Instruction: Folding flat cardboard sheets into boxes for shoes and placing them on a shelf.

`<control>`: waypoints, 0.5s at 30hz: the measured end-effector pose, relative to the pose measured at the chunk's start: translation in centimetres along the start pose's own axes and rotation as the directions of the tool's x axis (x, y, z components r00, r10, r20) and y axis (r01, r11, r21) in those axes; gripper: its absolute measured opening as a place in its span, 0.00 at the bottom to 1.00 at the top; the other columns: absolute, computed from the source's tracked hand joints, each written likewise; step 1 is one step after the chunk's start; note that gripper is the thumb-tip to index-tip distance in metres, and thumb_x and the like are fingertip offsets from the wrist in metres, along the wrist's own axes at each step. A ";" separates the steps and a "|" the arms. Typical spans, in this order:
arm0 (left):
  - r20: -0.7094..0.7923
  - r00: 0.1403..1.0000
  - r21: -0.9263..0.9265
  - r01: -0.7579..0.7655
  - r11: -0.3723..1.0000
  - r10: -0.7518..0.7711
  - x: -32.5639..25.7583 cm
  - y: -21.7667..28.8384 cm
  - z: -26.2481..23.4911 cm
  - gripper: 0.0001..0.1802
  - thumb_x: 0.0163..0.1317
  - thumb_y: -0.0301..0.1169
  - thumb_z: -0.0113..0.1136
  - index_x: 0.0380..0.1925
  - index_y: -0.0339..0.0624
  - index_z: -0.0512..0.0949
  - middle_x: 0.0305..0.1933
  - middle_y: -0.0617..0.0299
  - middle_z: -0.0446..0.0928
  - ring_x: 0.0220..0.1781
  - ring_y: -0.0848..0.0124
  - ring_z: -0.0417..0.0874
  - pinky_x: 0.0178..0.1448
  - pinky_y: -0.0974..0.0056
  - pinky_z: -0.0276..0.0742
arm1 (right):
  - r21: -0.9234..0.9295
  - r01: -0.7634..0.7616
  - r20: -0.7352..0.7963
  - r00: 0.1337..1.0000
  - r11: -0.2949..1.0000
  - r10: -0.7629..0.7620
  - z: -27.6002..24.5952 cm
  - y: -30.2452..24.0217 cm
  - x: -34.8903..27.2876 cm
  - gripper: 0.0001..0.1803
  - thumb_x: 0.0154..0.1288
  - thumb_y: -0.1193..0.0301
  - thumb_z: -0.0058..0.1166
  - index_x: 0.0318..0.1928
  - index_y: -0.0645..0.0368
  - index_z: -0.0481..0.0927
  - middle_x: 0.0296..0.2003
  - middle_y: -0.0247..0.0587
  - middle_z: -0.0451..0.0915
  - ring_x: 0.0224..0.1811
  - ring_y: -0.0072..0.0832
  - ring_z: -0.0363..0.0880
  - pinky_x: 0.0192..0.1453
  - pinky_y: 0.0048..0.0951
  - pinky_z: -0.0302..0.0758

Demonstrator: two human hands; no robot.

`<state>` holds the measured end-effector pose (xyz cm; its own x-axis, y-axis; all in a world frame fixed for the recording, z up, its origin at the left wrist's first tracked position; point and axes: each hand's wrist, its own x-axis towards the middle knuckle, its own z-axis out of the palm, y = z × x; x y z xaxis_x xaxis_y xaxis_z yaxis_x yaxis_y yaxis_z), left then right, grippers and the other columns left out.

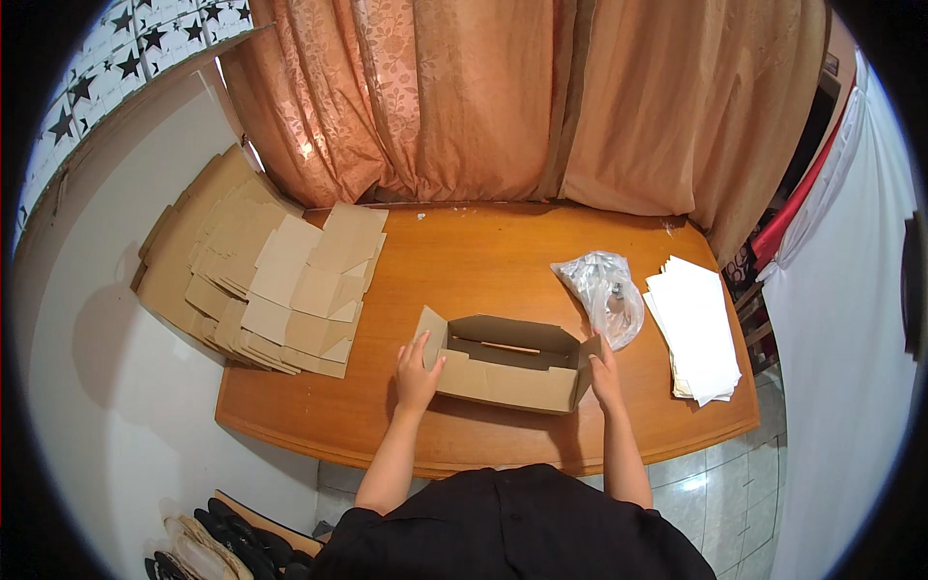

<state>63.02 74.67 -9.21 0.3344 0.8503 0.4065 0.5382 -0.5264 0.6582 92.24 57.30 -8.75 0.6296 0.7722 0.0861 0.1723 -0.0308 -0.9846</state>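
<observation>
A half-folded brown cardboard box (507,364) lies on the wooden table (483,256) in front of me, its top open. My left hand (416,372) presses against the box's left end flap. My right hand (604,372) holds the right end flap. Both hands grip the box between them.
A stack of flat cardboard blanks (275,285) covers the table's left end and leans on the wall. A clear plastic bag (604,290) and a pile of white sheets (698,329) lie at the right. Curtains (503,97) hang behind the table. Shoes (222,546) sit on the floor lower left.
</observation>
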 end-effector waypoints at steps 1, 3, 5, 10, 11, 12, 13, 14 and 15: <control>-0.067 0.994 0.011 -0.089 0.996 0.089 -0.5 0.2 0.7 0.24 0.52 0.26 0.61 0.51 0.43 0.72 0.53 0.52 0.74 0.55 0.55 0.74 0.63 0.50 0.64 | -0.030 0.094 0.032 0.995 0.995 -0.093 0.5 -0.4 -0.1 0.30 0.57 0.78 0.43 0.63 0.64 0.60 0.63 0.51 0.61 0.68 0.39 0.56 0.70 0.34 0.51; -0.076 0.980 -0.002 -0.186 0.983 0.185 -0.9 -0.4 2.1 0.21 0.52 0.23 0.60 0.48 0.43 0.74 0.53 0.52 0.74 0.54 0.54 0.74 0.61 0.50 0.67 | -0.041 0.100 0.037 0.994 0.994 -0.098 1.7 -0.3 -0.4 0.30 0.54 0.77 0.46 0.61 0.63 0.62 0.61 0.51 0.62 0.67 0.40 0.56 0.70 0.35 0.51; -0.073 0.934 -0.013 -0.351 0.936 0.349 -1.3 -0.7 2.7 0.14 0.50 0.17 0.55 0.38 0.42 0.77 0.51 0.51 0.75 0.51 0.53 0.77 0.54 0.54 0.74 | -0.123 0.214 0.063 0.976 0.969 -0.208 2.9 -0.5 -0.3 0.30 0.47 0.72 0.54 0.54 0.60 0.64 0.52 0.50 0.64 0.62 0.43 0.58 0.68 0.37 0.52; 0.009 0.886 -0.067 -0.462 0.884 0.463 -0.5 -1.2 2.2 0.12 0.49 0.15 0.54 0.35 0.40 0.75 0.49 0.50 0.76 0.50 0.52 0.77 0.52 0.55 0.75 | -0.279 0.247 0.112 0.968 0.928 -0.224 3.9 0.5 0.7 0.29 0.50 0.68 0.56 0.55 0.56 0.66 0.53 0.51 0.64 0.61 0.47 0.57 0.67 0.41 0.51; 0.056 0.863 -0.103 -0.496 0.862 0.503 -0.2 -1.1 1.9 0.12 0.49 0.15 0.54 0.34 0.39 0.74 0.48 0.50 0.76 0.49 0.51 0.78 0.51 0.55 0.76 | -0.323 0.223 0.123 0.974 0.920 -0.193 3.9 0.6 0.9 0.30 0.51 0.66 0.56 0.57 0.53 0.66 0.56 0.53 0.62 0.62 0.48 0.56 0.68 0.42 0.50; 0.056 0.863 -0.099 -0.496 0.863 0.502 -0.1 -0.9 1.7 0.12 0.49 0.15 0.54 0.34 0.39 0.74 0.48 0.50 0.76 0.49 0.51 0.78 0.51 0.55 0.76 | -0.366 0.199 0.132 0.978 0.909 -0.161 4.0 0.6 1.1 0.30 0.53 0.64 0.56 0.59 0.49 0.67 0.59 0.54 0.61 0.63 0.50 0.55 0.68 0.43 0.49; 0.080 0.866 -0.154 -0.479 0.864 0.494 -0.2 -0.6 1.5 0.13 0.49 0.16 0.54 0.37 0.40 0.74 0.49 0.51 0.76 0.51 0.53 0.77 0.53 0.56 0.75 | -0.363 0.199 0.133 0.978 0.910 -0.161 4.2 0.8 1.3 0.30 0.53 0.64 0.56 0.59 0.49 0.67 0.59 0.54 0.61 0.63 0.50 0.55 0.68 0.43 0.49; 0.106 0.867 -0.211 -0.459 0.863 0.486 -0.2 -0.3 1.2 0.15 0.49 0.18 0.54 0.39 0.41 0.75 0.49 0.53 0.76 0.52 0.54 0.76 0.54 0.56 0.73 | -0.397 0.176 0.113 0.983 0.901 -0.143 4.5 0.6 1.3 0.30 0.54 0.63 0.55 0.60 0.46 0.66 0.61 0.56 0.58 0.65 0.51 0.54 0.69 0.44 0.48; 0.108 0.867 -0.209 -0.458 0.864 0.486 -0.2 -0.1 0.7 0.15 0.49 0.18 0.54 0.39 0.41 0.75 0.49 0.53 0.76 0.52 0.54 0.76 0.54 0.56 0.73 | -0.430 0.152 0.092 0.988 0.890 -0.124 4.9 0.6 1.2 0.30 0.56 0.61 0.54 0.62 0.43 0.66 0.64 0.57 0.56 0.66 0.52 0.52 0.69 0.45 0.47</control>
<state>63.45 74.59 -9.85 0.6353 0.4819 0.6035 0.1503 -0.8437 0.5154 89.41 61.27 -9.94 0.5308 0.8252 0.1932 0.5747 -0.1829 -0.7977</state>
